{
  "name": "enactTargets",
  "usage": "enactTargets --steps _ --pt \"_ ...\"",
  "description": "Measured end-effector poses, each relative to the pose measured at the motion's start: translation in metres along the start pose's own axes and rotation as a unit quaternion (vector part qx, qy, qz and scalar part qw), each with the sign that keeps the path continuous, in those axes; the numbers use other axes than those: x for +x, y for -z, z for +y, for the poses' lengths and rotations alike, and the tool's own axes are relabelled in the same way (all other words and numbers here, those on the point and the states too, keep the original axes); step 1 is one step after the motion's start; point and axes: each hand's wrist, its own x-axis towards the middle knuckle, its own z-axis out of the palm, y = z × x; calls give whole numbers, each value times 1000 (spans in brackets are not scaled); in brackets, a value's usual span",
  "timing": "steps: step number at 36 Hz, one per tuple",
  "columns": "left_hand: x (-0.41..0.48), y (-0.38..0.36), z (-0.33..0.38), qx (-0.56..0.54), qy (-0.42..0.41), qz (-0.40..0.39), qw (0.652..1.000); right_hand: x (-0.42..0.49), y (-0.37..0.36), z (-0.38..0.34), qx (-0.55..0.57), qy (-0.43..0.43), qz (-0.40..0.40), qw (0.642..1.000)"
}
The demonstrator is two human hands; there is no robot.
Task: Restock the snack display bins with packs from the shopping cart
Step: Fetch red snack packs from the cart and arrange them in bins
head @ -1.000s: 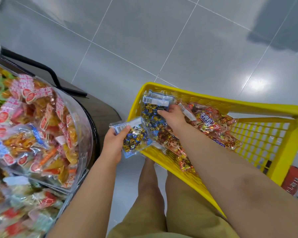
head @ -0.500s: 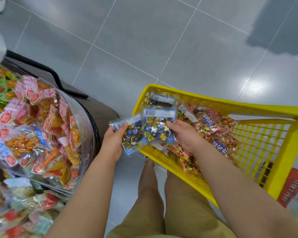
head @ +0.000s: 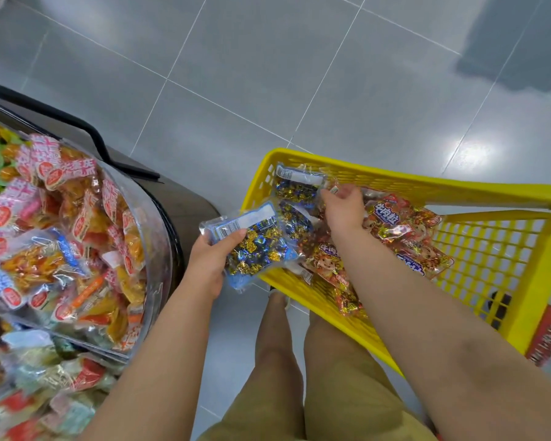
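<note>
Presently, a blue candy pack (head: 252,246) is gripped by the left hand (head: 209,265), with the thumb laid across its top and the fingers curled beneath. It is held over the near left corner of the yellow shopping cart (head: 395,183), beside the clear display bin (head: 159,224) heaped with orange and red snack packs (head: 77,233). The right hand (head: 344,208) is seen inside the cart among red beef-snack packs (head: 395,218), its fingers curled at the edge of a second blue pack (head: 295,186); whether anything is pinched cannot be told.
</note>
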Motion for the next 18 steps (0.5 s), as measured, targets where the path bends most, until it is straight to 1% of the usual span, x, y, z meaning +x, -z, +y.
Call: enactTargets --steps 5,9,11,15,18 --pt "-7 10 -4 -15 25 11 1000 25 -23 -14 -56 13 -63 996" --pt "-12 19 -5 -5 38 36 999 29 -25 -12 -112 28 -59 992" --pt "-14 24 -2 -11 40 51 998 22 -21 -12 -116 38 -58 991" --pt "-21 32 7 -7 43 83 996 -13 -5 -18 -101 107 -48 988" --pt "-31 35 20 35 37 86 995 -53 11 -27 -64 174 -72 980"
